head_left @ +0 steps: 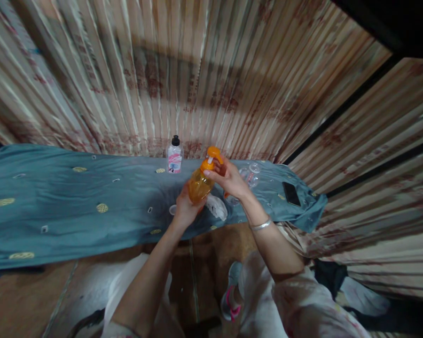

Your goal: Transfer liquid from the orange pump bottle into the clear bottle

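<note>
An amber see-through pump bottle (pixel 199 186) with an orange pump top is held tilted over the table. My left hand (pixel 186 208) is wrapped round its lower part. Up at the orange collar and pump head, my right hand (pixel 229 177) grips with the thumb in front; some of its fingers are hidden behind the pump. Just below the bottle lies a crumpled clear plastic bag (pixel 216 207). A small clear round piece (pixel 173 210) rests by my left hand. Clear plastic containers (pixel 251 174) stand beyond my right hand, partly covered by it.
A clear bottle with a black cap and pink label (pixel 174 158) stands at the back of the table. The table wears a blue-green cloth (pixel 70 188). A black phone (pixel 291 194) lies at the right. Pleated curtains (pixel 197 75) hang behind and to the right.
</note>
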Demonstrator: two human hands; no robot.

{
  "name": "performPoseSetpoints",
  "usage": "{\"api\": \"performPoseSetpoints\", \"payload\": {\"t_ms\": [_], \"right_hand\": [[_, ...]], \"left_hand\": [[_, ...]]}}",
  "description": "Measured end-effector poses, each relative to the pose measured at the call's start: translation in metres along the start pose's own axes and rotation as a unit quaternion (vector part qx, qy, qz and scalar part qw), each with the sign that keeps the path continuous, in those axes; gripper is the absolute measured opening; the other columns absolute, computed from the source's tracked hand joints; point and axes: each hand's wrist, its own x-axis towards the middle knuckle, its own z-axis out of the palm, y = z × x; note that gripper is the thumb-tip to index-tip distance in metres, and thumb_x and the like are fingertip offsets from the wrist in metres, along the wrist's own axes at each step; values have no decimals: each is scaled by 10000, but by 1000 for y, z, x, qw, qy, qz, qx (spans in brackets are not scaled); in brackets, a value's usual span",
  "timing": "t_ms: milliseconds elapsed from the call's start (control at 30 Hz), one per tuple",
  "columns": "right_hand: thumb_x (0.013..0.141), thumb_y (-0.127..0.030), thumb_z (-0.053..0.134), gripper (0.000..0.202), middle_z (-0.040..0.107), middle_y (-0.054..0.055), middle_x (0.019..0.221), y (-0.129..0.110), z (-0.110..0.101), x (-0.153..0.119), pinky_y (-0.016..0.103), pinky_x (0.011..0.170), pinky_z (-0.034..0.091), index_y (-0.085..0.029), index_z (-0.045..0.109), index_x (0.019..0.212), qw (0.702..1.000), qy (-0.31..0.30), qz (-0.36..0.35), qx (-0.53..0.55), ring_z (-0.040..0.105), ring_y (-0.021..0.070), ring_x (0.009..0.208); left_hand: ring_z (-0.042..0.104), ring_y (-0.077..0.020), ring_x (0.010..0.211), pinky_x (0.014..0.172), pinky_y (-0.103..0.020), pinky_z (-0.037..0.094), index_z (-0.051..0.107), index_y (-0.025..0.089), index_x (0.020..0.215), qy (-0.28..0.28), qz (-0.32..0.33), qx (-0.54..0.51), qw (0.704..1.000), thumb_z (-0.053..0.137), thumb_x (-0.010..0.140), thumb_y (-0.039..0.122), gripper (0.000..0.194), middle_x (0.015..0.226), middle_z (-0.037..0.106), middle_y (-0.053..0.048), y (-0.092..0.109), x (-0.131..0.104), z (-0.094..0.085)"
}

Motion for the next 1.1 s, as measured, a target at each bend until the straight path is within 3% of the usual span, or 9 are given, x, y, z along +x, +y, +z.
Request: {"api": "performPoseSetpoints", "payload": {"t_ms": [200, 300, 400, 567, 867, 1100], "right_hand": [[651, -533, 748, 460, 656, 23, 938, 0, 3, 3, 386, 938, 498, -228, 568, 944, 999, 20, 21, -35, 638, 190, 921], [586, -516, 794, 573, 651, 28, 991, -2, 5, 3, 365, 930, 505, -234, 540, 1015, 998, 46, 26, -18, 641, 181, 931], [587, -483, 805, 660, 636, 35, 1089, -3, 6, 2, 338, 947, 497, -251, 503, 1126, 999, 27, 20, -7, 633, 174, 998], [587, -502, 796, 550, 659, 18, 952, -3, 4, 4, 360, 908, 508, -227, 542, 989, 999, 34, 24, -24, 644, 179, 907], [735, -519, 678, 456, 654, 15, 1054, -7, -13, 7, 393, 999, 441, -238, 611, 1087, 994, -68, -5, -90, 594, 199, 1038], [694, -492, 733, 501, 655, 40, 1035, -4, -7, 8, 408, 956, 470, -228, 610, 1101, 995, 1, -3, -102, 606, 217, 995]], "left_hand": [[670, -236, 996, 895, -403, 532, 511, 190, 1178, -4, -5, 9, 1000, 750, 672, 235, 562, 1110, 677, -71, 4, 0, -1], [668, -235, 994, 897, -409, 530, 505, 196, 1186, -4, -2, 12, 1000, 752, 667, 228, 576, 1106, 674, -65, 3, 0, -2], [668, -231, 984, 890, -405, 531, 503, 196, 1191, -3, -3, 16, 1000, 757, 666, 231, 584, 1105, 673, -63, 2, 0, -2], [672, -226, 980, 883, -390, 536, 504, 188, 1186, -3, -11, 21, 1000, 761, 661, 232, 586, 1101, 678, -64, 1, 0, -1], [672, -226, 986, 894, -402, 537, 516, 200, 1171, -3, 5, -1, 1000, 745, 690, 271, 538, 1113, 681, -65, 1, -1, -1], [672, -230, 982, 889, -399, 533, 506, 198, 1191, -4, -2, 16, 1000, 743, 681, 245, 564, 1112, 680, -70, 1, 0, -1]]}}
